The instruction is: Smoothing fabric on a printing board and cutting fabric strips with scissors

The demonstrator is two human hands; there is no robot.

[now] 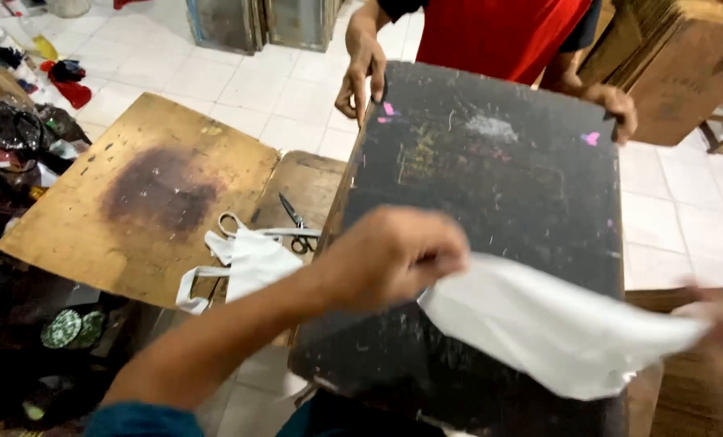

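Over the dark, scuffed board (pixel 491 186) on the worktop, seen from the head camera, the left hand (pixel 390 255) is clenched on one edge of a white cloth (pixel 552 324), pinching it between fingers and thumb. That cloth stretches across the near end of the board toward the right hand (pixel 722 316), which is blurred at the frame edge; it seems to grip the far corner, though I cannot tell for sure. At the board's far end, another person in a red shirt (pixel 499 32) holds it with a hand (pixel 361 69) on each corner. Left of the board, scissors (pixel 297 226) and a white bag with handles (pixel 244 263) lie on a brown stained wooden panel (pixel 143 194) above the tiled floor (pixel 240 89).
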